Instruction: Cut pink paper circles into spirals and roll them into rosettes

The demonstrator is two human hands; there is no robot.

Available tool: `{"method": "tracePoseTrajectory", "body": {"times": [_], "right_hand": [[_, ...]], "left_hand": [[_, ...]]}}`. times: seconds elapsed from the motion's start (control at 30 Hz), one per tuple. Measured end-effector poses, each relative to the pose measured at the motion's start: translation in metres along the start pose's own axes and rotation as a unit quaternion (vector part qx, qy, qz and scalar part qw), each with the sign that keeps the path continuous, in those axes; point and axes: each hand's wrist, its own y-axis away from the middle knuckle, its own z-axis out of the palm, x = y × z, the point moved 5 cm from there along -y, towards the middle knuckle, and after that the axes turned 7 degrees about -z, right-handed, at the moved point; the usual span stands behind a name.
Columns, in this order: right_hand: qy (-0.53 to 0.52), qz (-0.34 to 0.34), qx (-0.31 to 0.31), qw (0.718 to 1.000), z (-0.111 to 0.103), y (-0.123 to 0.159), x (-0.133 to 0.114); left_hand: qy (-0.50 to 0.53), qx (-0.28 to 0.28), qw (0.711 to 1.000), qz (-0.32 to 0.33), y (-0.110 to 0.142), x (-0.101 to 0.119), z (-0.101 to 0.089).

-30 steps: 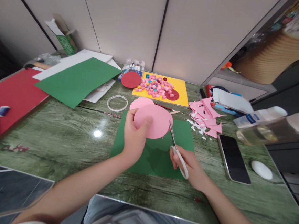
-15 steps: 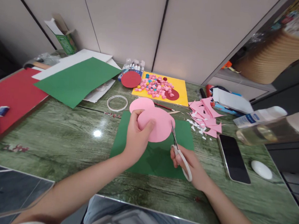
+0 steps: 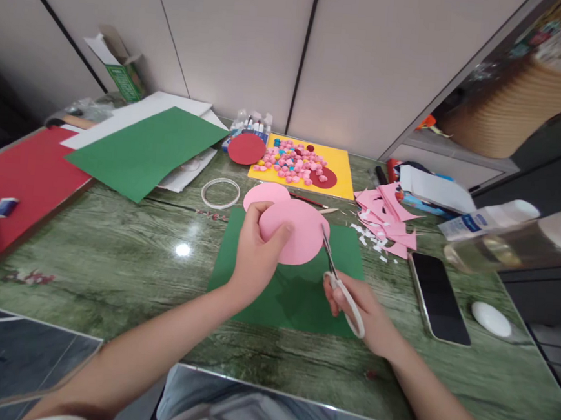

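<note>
My left hand (image 3: 260,255) pinches a round piece of pink paper (image 3: 298,231) between thumb and fingers, above a green sheet (image 3: 297,302) on the table. White-handled scissors (image 3: 343,292) are in my right hand (image 3: 362,310), fingers closed round the handles. The blades point up and away, with their tips at the paper's right edge. Whether the blades are fully together there I cannot tell. A second pink circle (image 3: 265,196) lies just behind my left hand, partly covered by it.
Pink paper scraps (image 3: 389,215) and white bits lie to the right, near a phone (image 3: 438,299) and a bottle (image 3: 511,241). Behind, a yellow sheet (image 3: 340,163) bears small pink pieces. A tape roll (image 3: 220,193) and a large green sheet (image 3: 149,151) are on the left.
My right hand and the scissors have shifted slightly to the right. The pink paper in my left hand has moved up by a hair; the rest stays as it was.
</note>
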Motion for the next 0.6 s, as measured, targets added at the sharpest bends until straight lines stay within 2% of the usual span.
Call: {"method": "tracePoseTrajectory", "body": {"times": [0.6], "right_hand": [[0.075,-0.003,-0.051,0.996,-0.018,0.001,-0.008]], "left_hand": [[-0.052,-0.044,0.998,0.016,-0.010,0.013,-0.003]]}}
